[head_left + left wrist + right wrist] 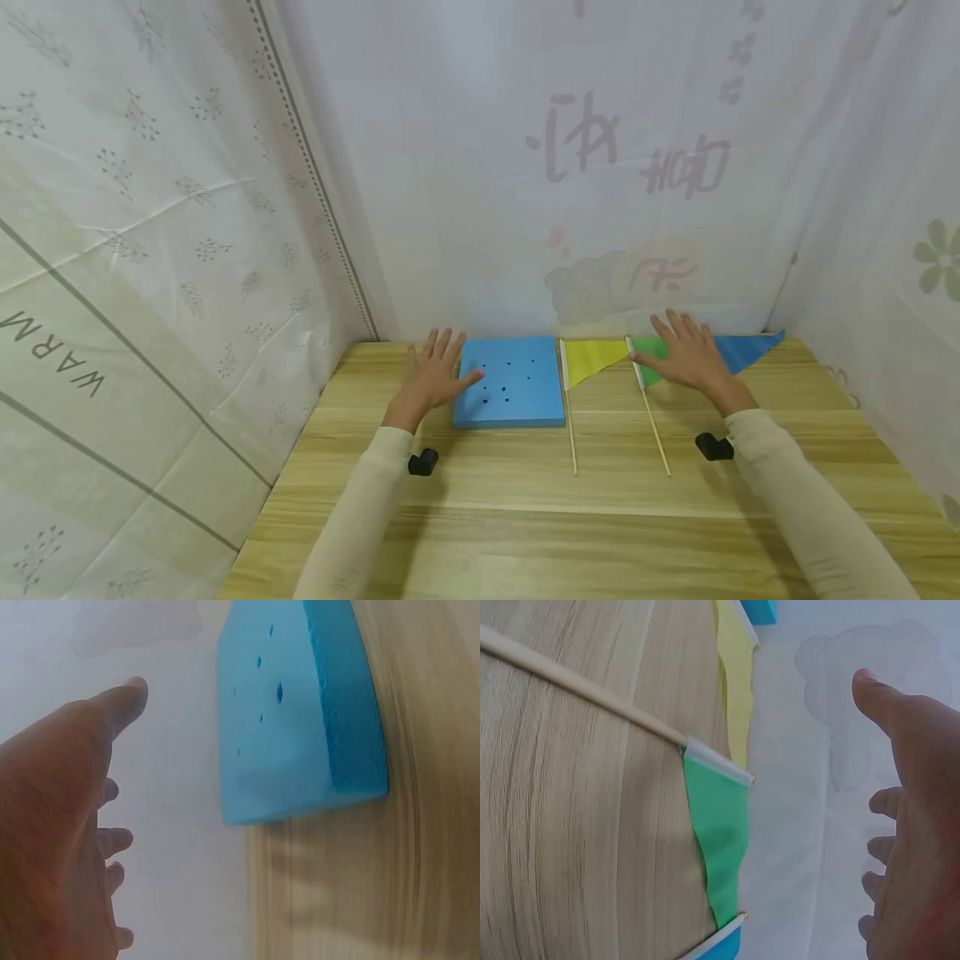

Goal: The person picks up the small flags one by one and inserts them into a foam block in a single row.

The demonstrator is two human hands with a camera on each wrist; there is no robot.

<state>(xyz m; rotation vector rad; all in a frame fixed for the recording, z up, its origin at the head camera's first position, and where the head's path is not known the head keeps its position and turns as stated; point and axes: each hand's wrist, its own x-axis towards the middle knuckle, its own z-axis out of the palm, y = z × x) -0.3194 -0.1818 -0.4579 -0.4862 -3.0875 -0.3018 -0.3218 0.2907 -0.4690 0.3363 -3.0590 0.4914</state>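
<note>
My left hand (pixel 431 379) hovers with spread fingers at the left edge of a blue foam block (pixel 517 408) that has several small dark holes in its top. In the left wrist view the thumb (pixel 120 705) points toward the block and nothing is held. Over the green pennant flag (pixel 647 373) hangs my right hand (pixel 693 358), fingers apart, hiding part of it. A yellow pennant flag (pixel 592 358) lies beside the block. The blue pennant flag (pixel 750 350) is at the right, its stick hidden by the right hand and forearm in the head view.
The flags and block lie along the back of a wooden table (pixel 525 542). Behind rises a white printed curtain (pixel 465 208), with more cloth on the left and right sides. A black wrist device (pixel 423 462) shows under the left cuff, another (pixel 714 447) under the right.
</note>
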